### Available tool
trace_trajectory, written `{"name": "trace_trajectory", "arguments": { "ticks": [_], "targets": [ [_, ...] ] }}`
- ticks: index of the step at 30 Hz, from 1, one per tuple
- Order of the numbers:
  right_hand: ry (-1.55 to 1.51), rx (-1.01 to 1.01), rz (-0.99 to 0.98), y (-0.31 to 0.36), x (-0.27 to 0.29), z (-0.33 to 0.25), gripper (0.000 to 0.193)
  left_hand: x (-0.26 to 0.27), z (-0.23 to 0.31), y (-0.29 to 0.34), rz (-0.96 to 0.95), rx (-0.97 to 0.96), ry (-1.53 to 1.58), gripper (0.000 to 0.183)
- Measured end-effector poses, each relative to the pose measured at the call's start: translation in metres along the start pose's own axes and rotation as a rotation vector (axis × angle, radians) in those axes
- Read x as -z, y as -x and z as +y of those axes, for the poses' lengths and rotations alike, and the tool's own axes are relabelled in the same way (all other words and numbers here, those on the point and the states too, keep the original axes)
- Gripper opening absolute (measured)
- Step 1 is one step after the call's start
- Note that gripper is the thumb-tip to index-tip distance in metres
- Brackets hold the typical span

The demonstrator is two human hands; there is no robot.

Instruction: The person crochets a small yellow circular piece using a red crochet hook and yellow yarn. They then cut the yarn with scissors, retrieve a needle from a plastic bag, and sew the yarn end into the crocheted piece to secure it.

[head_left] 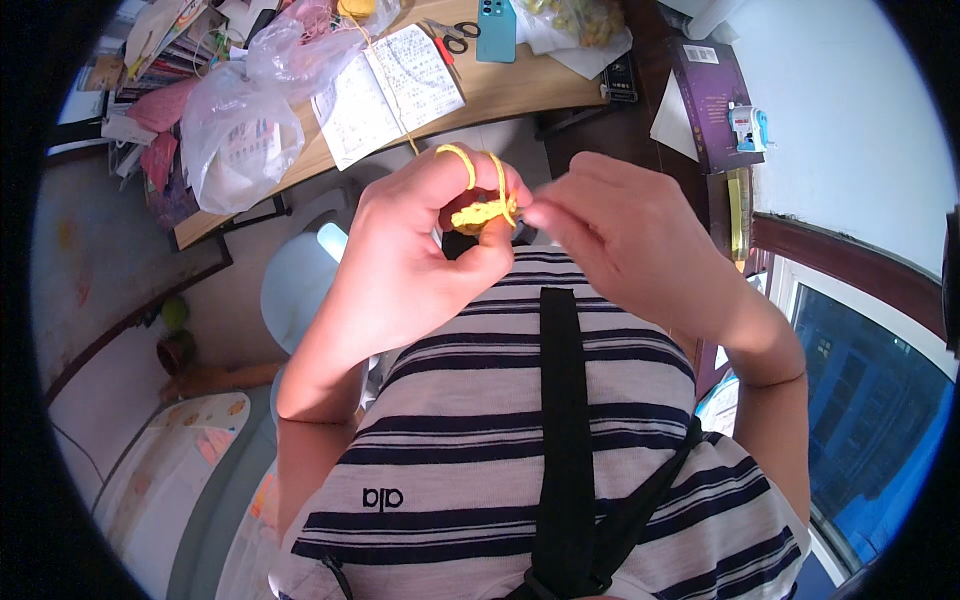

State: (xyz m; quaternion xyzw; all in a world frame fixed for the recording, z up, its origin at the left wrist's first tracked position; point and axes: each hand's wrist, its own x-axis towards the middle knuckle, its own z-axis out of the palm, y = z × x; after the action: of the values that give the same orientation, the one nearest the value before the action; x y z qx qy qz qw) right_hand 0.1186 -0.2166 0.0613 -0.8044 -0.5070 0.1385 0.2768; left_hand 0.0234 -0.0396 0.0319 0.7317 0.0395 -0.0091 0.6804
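A small yellow crochet piece (470, 217) is pinched between the thumb and fingers of my left hand (405, 235). Yellow yarn (457, 153) loops round the raised index finger of that hand and runs down to the piece. My right hand (640, 225) is closed at the right end of the piece, its fingertips smeared by motion. What it grips is mostly hidden; a thin bit at the fingertips looks like a crochet hook. Both hands are held up in front of my striped shirt, short of the table edge.
Beyond my hands is a wooden table (510, 88) with an open notebook (395, 95), scissors (460, 38), a teal phone (496, 30) and plastic bags (240, 125). A yellow yarn ball (357, 8) sits at the back. A purple box (710, 105) lies right; a pale blue stool (295, 285) stands left.
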Motion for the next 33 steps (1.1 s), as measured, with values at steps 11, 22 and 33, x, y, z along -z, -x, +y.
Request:
{"name": "trace_trajectory", "arguments": {
  "ticks": [11,22,33],
  "targets": [
    [-0.714,-0.14,-0.03,-0.002,0.003,-0.005,0.014,0.012,0.001,0.006,-0.158,0.017,0.189,0.021],
    [-1.604,-0.063,-0.285,0.004,-0.004,-0.018,0.028,0.026,0.018,0.011,-0.272,-0.203,0.091,0.01],
    [-0.701,0.131,-0.313,-0.013,0.042,-0.069,0.015,0.039,0.061,0.024,-0.251,-0.596,-0.422,0.014]
  ]
}}
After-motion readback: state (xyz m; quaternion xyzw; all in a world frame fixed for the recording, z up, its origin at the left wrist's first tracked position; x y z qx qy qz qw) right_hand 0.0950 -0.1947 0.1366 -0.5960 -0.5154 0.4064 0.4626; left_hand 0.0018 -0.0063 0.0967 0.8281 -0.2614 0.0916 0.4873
